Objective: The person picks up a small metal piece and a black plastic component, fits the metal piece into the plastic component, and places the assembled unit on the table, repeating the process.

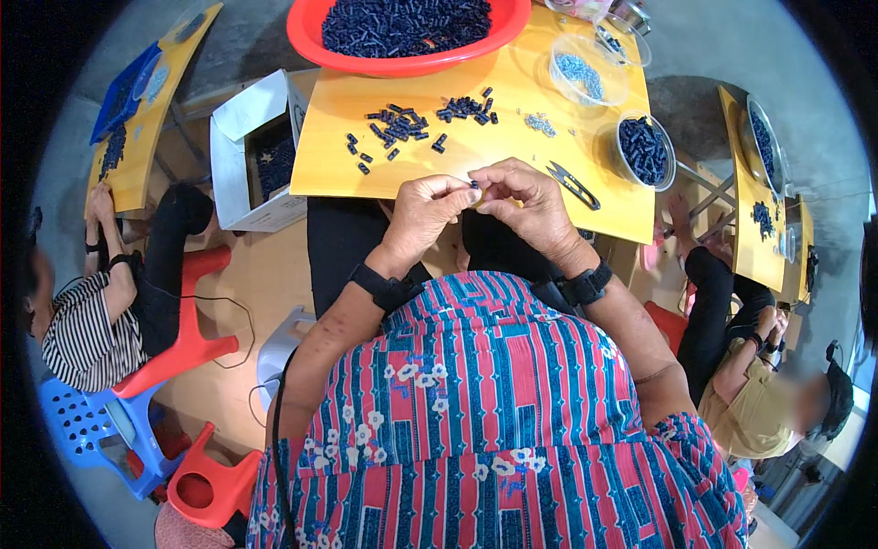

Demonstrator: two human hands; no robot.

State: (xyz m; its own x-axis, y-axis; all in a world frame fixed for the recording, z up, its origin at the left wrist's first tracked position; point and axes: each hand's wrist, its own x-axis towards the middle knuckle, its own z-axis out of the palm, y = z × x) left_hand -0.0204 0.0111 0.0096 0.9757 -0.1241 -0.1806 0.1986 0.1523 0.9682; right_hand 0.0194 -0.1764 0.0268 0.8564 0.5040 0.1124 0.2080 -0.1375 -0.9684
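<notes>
My left hand [422, 215] and my right hand [526, 203] meet at the near edge of a yellow wooden table [338, 165]. Between their fingertips they pinch one small dark blue piece [475, 186]. Both wrists wear black bands. Loose dark blue pieces [398, 125] lie scattered on the table beyond my hands, with a second cluster [466, 108] further right. Small black snips [572, 183] lie just right of my right hand.
A red basin [311, 37] full of dark pieces stands at the far edge. Clear tubs hold pale blue beads [581, 73] and dark pieces [643, 149]. A white carton [240, 156] sits left of the table. People sit at similar tables on both sides, with plastic stools [197, 329] nearby.
</notes>
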